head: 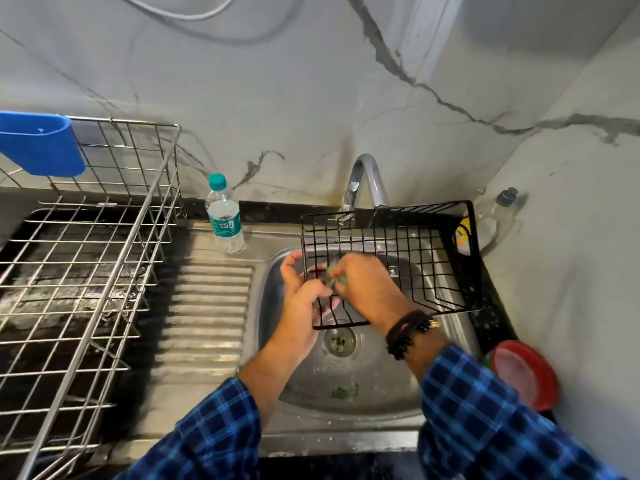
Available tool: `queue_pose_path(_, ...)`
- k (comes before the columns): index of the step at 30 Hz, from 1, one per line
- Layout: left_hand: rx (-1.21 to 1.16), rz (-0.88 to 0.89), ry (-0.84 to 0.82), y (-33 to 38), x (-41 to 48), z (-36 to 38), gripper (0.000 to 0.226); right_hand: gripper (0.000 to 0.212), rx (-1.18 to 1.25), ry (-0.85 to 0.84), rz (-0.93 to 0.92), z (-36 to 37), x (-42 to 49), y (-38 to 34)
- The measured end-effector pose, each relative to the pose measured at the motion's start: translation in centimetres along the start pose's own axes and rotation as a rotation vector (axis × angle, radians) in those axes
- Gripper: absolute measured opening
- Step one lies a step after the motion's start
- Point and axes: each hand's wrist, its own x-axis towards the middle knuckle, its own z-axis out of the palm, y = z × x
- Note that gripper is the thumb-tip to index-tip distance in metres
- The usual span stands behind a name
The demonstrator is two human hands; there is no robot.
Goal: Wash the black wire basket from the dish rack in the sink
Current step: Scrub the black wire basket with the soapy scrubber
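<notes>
Hands hold the black wire basket (pixel 391 258) tilted over the sink (pixel 374 386); left hand (pixel 300 289) grips its near-left corner; right hand (pixel 363 282) pinches a green scrubber (pixel 331 276) against the wires; water bottle (pixel 224 214) label unreadable; steel dish rack (pixel 86 254) stands left.

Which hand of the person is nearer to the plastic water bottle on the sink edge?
Left. The left hand grips the black wire basket on the side toward the water bottle; the right hand, holding a green scrubber, is farther right.
</notes>
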Motion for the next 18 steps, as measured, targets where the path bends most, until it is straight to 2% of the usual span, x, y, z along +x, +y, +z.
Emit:
queue_pose_path(2, 0.012, 0.006, -0.003, 0.0, 0.0, -0.3, 0.076, 0.014, -0.084, -0.246, 0.018, -0.6, -0.9, 0.2)
queue_pose_path(3, 0.013, -0.004, -0.014, -0.2, -0.1, -0.3, 0.078, 0.015, -0.116, -0.287, 0.013, -1.0, -0.9, 0.2)
queue_pose_path(4, 0.021, -0.015, -0.03, -0.4, -0.3, -0.2, 0.079, 0.016, -0.104, -0.25, 0.008, -1.4, -0.6, 0.1)
queue_pose_path(5, 0.032, -0.023, -0.045, -0.6, -0.5, -0.1, 0.08, 0.016, -0.025, -0.147, 0.014, -1.8, -0.3, -0.2)
queue_pose_path(8, 0.062, -0.031, -0.073, -0.9, -0.6, 0.2, 0.076, 0.02, 0.373, 0.309, 0.091, -2.5, 0.9, -0.9)
queue_pose_path(9, 0.065, -0.038, -0.078, -0.8, -0.6, 0.3, 0.075, 0.023, 0.385, 0.389, 0.085, -2.3, 1.1, -1.2)
queue_pose_path(10, 0.061, -0.046, -0.078, -0.6, -0.7, 0.4, 0.074, 0.025, 0.303, 0.387, 0.05, -2.0, 1.1, -1.3)
queue_pose_path(13, 0.015, -0.048, -0.081, -0.4, -0.9, 0.3, 0.068, 0.026, -0.061, 0.238, -0.121, -0.7, 0.9, -1.3)
queue_pose_path(16, -0.018, -0.054, -0.064, -0.8, -1.2, -0.2, 0.064, 0.026, -0.223, 0.145, -0.146, -0.5, 0.4, -1.0)
queue_pose_path(18, -0.005, -0.03, -0.08, -1.1, -1.3, -0.6, 0.07, 0.027, -0.299, 0.111, -0.147, -1.0, -0.1, -1.1)
